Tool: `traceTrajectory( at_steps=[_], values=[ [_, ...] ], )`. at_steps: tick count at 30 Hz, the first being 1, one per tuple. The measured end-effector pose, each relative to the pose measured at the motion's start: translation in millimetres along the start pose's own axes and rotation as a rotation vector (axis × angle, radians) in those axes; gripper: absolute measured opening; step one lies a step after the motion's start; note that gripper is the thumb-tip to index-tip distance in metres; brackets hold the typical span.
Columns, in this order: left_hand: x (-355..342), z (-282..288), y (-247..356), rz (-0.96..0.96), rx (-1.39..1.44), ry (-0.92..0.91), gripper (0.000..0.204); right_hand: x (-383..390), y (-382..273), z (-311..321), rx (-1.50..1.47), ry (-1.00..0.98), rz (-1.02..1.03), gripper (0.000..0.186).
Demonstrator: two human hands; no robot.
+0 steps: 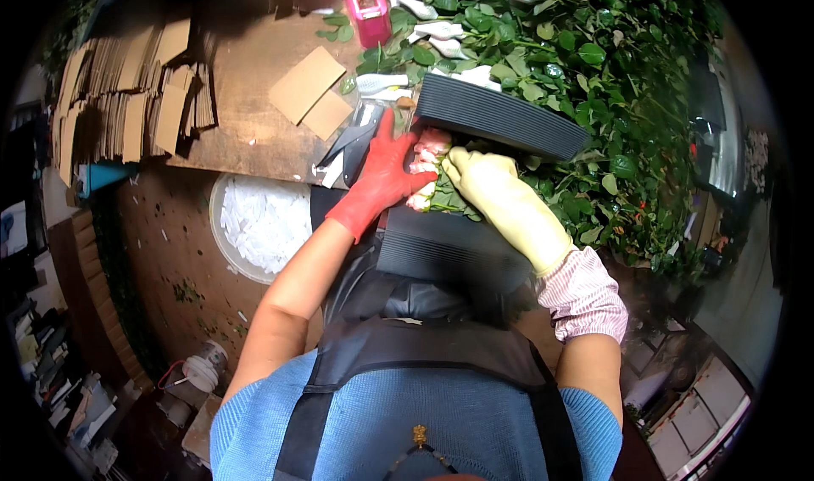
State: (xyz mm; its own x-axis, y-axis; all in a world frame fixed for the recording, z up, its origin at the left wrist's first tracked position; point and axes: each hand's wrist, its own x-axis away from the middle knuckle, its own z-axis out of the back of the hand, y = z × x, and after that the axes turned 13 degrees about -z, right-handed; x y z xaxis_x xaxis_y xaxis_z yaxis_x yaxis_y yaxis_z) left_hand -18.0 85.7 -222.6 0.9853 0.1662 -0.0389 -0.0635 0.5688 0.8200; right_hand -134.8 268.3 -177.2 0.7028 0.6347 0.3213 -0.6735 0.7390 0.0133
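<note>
while your left hand (381,176) in its red glove lies flat with fingers spread against the pink rose heads (426,165), your right hand (483,180) in the yellow glove curls closed around the same bunch from the other side. you look to be gathering the heads level, between 2 dark ribbed sheets (496,116). next calls for a firm grip and even blooms on the wooden bench (246,99).
</note>
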Motion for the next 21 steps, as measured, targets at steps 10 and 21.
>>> traceTrajectory(
  at_steps=[10,21],
  values=[
    [-13.2,-5.5,18.2,0.134,-0.010,0.034,0.067,33.2,14.9,95.0,-0.306,-0.190,-0.004,0.035],
    [-5.8,-6.5,14.8,0.142,0.098,0.065,0.061,-15.5,-8.3,39.9,-0.169,-0.210,-0.088,0.034]
  ],
)
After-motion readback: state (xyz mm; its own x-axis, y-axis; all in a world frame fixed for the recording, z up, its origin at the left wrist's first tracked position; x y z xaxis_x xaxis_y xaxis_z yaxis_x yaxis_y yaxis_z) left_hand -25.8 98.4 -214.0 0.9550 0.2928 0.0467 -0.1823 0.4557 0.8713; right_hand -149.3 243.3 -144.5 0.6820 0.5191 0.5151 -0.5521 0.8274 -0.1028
